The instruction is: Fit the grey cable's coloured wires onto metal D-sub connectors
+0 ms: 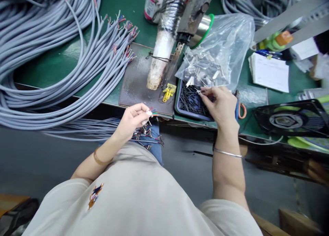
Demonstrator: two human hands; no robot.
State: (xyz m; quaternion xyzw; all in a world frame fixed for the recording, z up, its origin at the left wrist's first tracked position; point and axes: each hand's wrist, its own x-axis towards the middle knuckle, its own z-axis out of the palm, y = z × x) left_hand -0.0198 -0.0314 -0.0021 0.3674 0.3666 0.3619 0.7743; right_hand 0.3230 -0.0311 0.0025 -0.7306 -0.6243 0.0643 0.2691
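Note:
My left hand (136, 119) is closed in a pinch on the stripped end of a cable, and its thin coloured wires (153, 112) stick out past the fingertips. My right hand (218, 100) reaches over a dark blue tray (194, 116) of short black tubes (190, 100). Its thumb and fingers are pinched together at the tray's upper edge; what they hold, if anything, is too small to name. Just above them lies a clear plastic bag (236, 33) with small metal connectors (197, 69) at its mouth.
A soldering iron (177, 54) and a white wrapped rod (160, 54) point down over a brown board (133, 81) with a yellow clip (168, 93). Grey cables (61, 78) fill the left. To the right are orange-handled scissors (241, 110), a paper stack (269, 73) and a black fan (288, 119).

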